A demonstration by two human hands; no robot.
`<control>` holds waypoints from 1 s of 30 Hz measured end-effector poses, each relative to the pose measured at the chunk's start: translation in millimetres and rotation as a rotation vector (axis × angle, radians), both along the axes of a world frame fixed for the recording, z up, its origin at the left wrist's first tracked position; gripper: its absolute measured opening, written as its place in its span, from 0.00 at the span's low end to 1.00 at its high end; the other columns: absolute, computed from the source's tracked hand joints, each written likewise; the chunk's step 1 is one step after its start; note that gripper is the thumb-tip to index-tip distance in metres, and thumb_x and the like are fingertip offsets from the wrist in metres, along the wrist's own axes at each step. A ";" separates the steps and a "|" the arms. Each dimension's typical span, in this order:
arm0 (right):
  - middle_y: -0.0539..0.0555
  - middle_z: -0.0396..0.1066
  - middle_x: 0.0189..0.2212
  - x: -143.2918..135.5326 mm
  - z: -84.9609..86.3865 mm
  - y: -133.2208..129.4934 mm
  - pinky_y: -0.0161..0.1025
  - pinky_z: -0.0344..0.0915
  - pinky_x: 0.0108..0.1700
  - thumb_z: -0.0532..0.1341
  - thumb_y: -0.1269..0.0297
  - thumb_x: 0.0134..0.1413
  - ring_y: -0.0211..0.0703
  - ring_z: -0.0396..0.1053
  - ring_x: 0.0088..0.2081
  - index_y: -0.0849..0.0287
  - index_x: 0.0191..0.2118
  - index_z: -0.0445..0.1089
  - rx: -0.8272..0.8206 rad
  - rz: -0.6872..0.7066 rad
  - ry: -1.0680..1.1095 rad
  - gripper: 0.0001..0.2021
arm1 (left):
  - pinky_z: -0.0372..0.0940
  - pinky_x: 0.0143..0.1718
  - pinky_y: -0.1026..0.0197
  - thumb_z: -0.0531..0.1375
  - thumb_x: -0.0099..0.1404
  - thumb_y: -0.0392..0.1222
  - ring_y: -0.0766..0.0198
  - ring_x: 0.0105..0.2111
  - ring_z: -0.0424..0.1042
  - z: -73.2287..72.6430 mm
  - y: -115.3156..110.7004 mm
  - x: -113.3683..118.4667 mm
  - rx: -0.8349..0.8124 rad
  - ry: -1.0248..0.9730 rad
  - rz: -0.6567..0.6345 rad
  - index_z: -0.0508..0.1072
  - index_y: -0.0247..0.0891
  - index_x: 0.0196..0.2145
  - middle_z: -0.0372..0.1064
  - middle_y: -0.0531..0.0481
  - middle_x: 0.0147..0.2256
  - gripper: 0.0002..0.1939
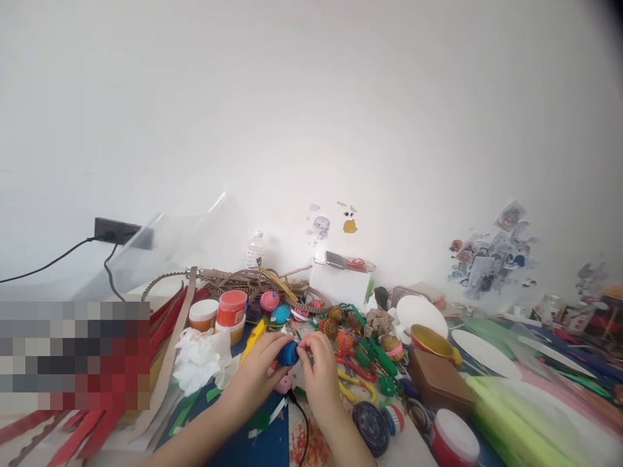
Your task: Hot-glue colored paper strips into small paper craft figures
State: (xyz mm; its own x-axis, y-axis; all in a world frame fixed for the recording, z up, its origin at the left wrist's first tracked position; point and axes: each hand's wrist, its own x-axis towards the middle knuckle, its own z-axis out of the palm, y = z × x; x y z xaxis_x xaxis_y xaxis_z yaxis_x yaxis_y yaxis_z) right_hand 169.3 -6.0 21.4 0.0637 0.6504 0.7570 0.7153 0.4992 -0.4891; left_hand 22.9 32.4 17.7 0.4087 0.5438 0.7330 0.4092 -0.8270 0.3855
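Note:
Between my two hands is a small blue ridged roll (288,354), above the middle of the crowded table. My left hand (265,357) has its fingers wrapped round the roll from the left. On the right side, my right hand (316,363) pinches at the roll's edge; whatever is between those fingertips is too small to make out. Just below the roll sits a pink object (284,383) with a black cable (306,421) running down from near it. A yellow tool (252,340) lies beside my left hand.
Paint tubs (231,308) and crumpled white tissue (202,357) are at left, near red strips (165,318). Corrugated strips (233,282) and a white box (339,283) stand behind. At right are a brown box (440,379), a dark round lid (370,428) and a red jar (455,438).

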 end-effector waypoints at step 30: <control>0.57 0.69 0.43 3.3 0.6 -5.4 0.44 0.63 0.42 0.57 0.66 0.55 0.48 0.66 0.41 0.57 0.49 0.64 -0.176 0.124 -0.066 0.15 | 0.64 0.48 0.53 0.54 0.56 0.32 0.57 0.46 0.66 0.3 -0.5 -0.5 -0.017 -0.035 0.018 0.67 0.40 0.43 0.67 0.45 0.44 0.17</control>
State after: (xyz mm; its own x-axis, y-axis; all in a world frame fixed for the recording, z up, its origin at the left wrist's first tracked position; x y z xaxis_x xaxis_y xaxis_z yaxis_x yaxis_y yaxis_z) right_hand 172.6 -11.4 22.0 -0.0713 0.7723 0.6312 0.6872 0.4967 -0.5301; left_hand 22.4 31.9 18.0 0.3727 0.5637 0.7371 0.4103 -0.8126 0.4140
